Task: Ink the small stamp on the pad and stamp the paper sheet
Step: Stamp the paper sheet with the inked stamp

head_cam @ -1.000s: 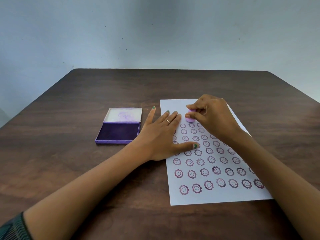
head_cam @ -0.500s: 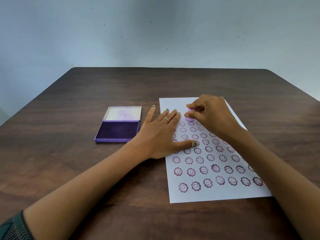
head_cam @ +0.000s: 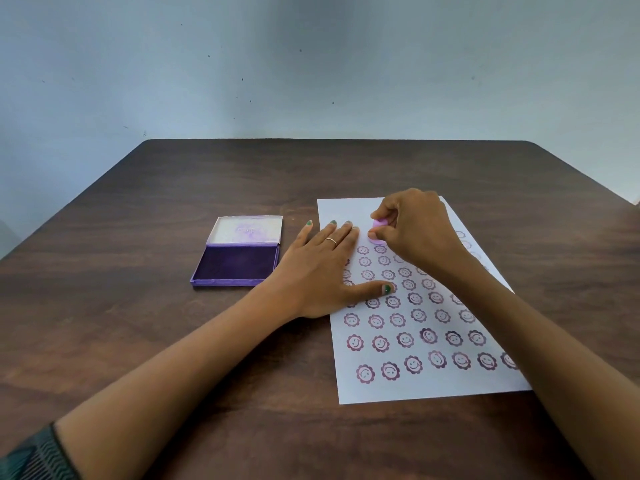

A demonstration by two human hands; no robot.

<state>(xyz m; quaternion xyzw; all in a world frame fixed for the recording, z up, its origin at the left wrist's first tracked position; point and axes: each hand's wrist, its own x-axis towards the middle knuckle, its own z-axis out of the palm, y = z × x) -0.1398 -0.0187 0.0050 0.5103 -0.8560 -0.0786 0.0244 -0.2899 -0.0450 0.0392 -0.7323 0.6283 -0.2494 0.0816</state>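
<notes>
A white paper sheet lies on the table, covered in rows of purple smiling flower prints. My right hand pinches a small pink stamp with its face down near the sheet's far end, just above the top row of prints. My left hand lies flat with spread fingers on the sheet's left edge, holding nothing. An open purple ink pad sits to the left of my left hand, its dark pad exposed and its stained lid folded back.
The dark brown wooden table reaches to a pale blue wall. Its far edge and rounded far corners are in view. Bare wood surrounds the ink pad and the sheet.
My right hand has kept the stamp pressed at nearly the same spot near the sheet's top. The left hand has stayed flat. The view has shifted slightly.
</notes>
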